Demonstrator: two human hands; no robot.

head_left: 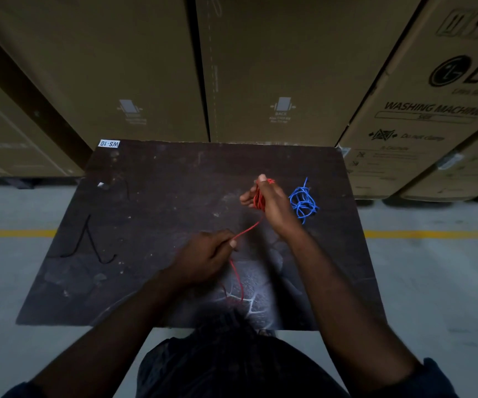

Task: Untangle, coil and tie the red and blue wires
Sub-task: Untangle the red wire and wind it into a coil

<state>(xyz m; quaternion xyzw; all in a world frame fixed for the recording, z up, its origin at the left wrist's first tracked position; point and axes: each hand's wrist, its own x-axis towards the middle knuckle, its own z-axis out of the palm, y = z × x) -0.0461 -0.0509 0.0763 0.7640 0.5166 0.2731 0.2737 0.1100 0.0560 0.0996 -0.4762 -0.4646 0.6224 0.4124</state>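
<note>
A: What surrounds the dark table (145,225)?
B: Cardboard boxes (283,67) behind it, grey floor (433,282) with a yellow line (433,234), and a WS-10 label (109,143) on its far-left corner.
A: The wires?
B: Over its right half, the right hand (269,205) grips the coiled red wire (258,200). The left hand (203,257) pinches its loose strand. The blue wire (303,201) lies tangled near the table's right edge.

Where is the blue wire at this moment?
In the head view, the blue wire lies tangled on the table, far right side, just beside the right hand gripping the red wire.
</note>
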